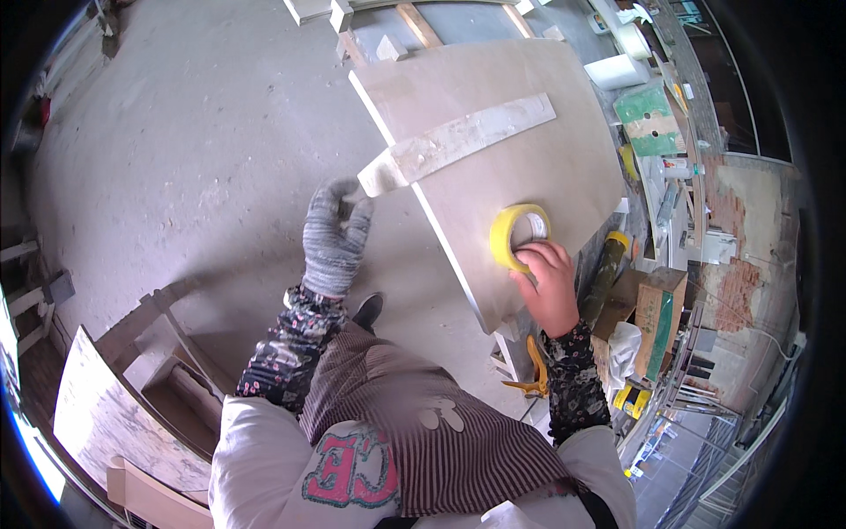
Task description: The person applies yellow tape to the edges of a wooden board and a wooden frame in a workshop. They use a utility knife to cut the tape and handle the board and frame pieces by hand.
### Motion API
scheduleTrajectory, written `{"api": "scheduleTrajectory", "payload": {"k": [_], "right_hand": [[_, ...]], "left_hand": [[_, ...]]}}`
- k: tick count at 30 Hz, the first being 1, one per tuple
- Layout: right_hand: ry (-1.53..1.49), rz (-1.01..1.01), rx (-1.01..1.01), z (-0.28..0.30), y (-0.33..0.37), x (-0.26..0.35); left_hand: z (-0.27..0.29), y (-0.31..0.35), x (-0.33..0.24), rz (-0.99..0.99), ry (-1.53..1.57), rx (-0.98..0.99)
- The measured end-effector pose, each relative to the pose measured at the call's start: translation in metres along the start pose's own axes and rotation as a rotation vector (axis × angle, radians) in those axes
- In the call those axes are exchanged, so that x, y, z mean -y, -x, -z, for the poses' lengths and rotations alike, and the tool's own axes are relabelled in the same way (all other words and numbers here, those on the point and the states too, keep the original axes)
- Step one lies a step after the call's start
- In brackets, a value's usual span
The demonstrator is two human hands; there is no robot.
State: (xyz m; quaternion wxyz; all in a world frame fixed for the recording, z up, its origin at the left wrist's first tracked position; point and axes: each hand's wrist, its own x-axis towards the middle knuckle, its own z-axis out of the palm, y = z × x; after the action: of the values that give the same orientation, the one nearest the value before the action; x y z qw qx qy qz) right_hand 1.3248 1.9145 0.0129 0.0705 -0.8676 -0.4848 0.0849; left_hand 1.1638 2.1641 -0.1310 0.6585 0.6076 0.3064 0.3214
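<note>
Perhaps the open left hand (334, 245) could knock askew the strip (471, 132) overhanging the surface's (480, 198) left edge, the right hand (550, 286) gripping tape (501, 236).

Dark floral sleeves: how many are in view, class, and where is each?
2: one sleeve below the gloved left hand, the other sleeve below the right hand, which holds the yellow tape roll. None seems hidden.

The bare right hand (546, 278) is hiding the five o'clock rim of the yellow, ring-shaped tape roll (500, 236). The brown striped cloth apron (476, 441) is blurring near its middle. Toward twelve o'clock, the pale wooden frame (341, 18) is running off the edge.
</note>
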Motion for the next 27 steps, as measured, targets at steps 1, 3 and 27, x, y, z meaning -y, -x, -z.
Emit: {"api": "scheduleTrajectory", "payload": {"k": [1,3,27], "right_hand": [[-0.009,0.032,-0.043,0.0,0.0,-0.003],[-0.071,0.022,-0.058,0.004,0.005,-0.007],[-2.104,-0.222,0.151,0.021,0.095,0.017]], "left_hand": [[0.007,0.014,0.003,0.036,-0.049,0.036],[0.016,0.043,0.006,0.066,-0.144,0.102],[-0.047,0.176,-0.088,0.266,0.34,0.45]]}}
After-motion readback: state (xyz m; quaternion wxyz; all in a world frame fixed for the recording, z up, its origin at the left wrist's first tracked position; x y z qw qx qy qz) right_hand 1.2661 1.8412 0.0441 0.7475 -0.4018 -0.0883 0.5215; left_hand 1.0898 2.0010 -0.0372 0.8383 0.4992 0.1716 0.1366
